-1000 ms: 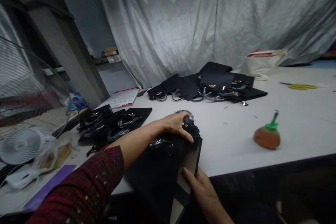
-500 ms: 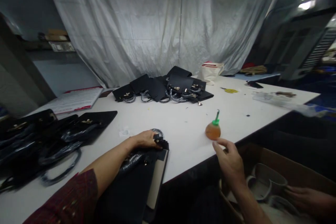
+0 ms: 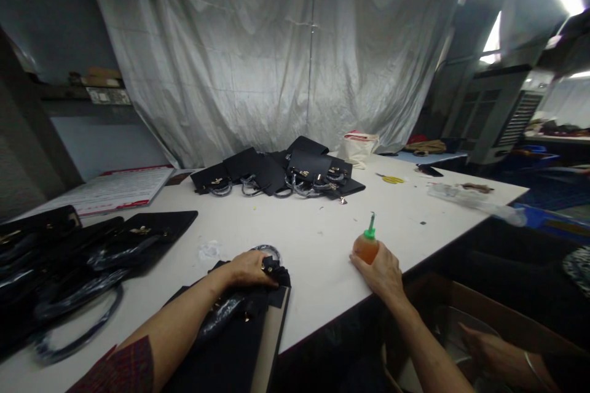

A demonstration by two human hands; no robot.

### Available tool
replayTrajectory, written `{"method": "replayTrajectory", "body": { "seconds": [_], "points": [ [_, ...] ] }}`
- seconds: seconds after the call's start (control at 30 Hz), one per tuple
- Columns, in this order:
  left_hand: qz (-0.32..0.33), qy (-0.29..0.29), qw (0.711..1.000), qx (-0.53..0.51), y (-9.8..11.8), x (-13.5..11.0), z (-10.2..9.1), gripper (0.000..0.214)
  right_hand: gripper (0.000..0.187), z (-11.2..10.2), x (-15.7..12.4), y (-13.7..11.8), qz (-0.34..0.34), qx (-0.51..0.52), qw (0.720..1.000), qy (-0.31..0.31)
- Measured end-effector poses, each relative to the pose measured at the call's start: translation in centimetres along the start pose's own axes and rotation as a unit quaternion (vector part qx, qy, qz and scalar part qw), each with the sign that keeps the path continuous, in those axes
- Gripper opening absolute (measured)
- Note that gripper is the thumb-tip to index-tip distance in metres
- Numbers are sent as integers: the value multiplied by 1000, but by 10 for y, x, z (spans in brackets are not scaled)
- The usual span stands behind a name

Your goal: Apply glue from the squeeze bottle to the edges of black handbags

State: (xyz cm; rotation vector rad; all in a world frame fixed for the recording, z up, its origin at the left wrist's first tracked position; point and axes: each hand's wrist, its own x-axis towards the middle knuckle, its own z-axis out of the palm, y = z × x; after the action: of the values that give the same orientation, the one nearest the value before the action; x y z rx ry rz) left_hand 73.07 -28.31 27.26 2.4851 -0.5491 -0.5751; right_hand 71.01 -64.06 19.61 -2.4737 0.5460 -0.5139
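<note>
My left hand is closed on the top of a black handbag at the table's near edge. Its fingers wrap the part near the gold-coloured metal fittings, and a plastic-wrapped handle loops just beyond them. A beige strip shows along the bag's right side. On the right, my right hand has its fingers round a small squeeze bottle of amber liquid with a green cap and thin spout. The bottle stands upright, apparently on the white table.
Black handbags pile up at the left and at the back. Yellow-handled scissors, a white cloth bag and clear plastic lie farther right. Below, another person's hand reaches into a cardboard box.
My right hand has moved from just in front of the bottle to take hold of it. My left hand stays on the handbag. The view has shifted slightly right and up.
</note>
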Motion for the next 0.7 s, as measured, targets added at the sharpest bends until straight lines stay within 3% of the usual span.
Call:
{"method": "replayTrajectory", "body": {
  "seconds": [0.17,0.3,0.53,0.6,0.7],
  "points": [
    [-13,14,1000,5,4,-3,1,33,82,-4,2,6,-14,1,1000,-20],
    [-4,17,1000,1,6,-6,0,29,91,-7,2,3,1,-17,1000,-24],
    [36,29,999,-2,3,-4,1,27,65,-9,0,-15,-35,-59,997,-35],
    [42,41,998,-1,0,0,-11,26,66,-7,-1,-19,-45,-63,996,-31],
    [18,115,993,24,-8,5,-54,24,78,-6,-3,-23,-47,-60,997,-12]
  ]
}}
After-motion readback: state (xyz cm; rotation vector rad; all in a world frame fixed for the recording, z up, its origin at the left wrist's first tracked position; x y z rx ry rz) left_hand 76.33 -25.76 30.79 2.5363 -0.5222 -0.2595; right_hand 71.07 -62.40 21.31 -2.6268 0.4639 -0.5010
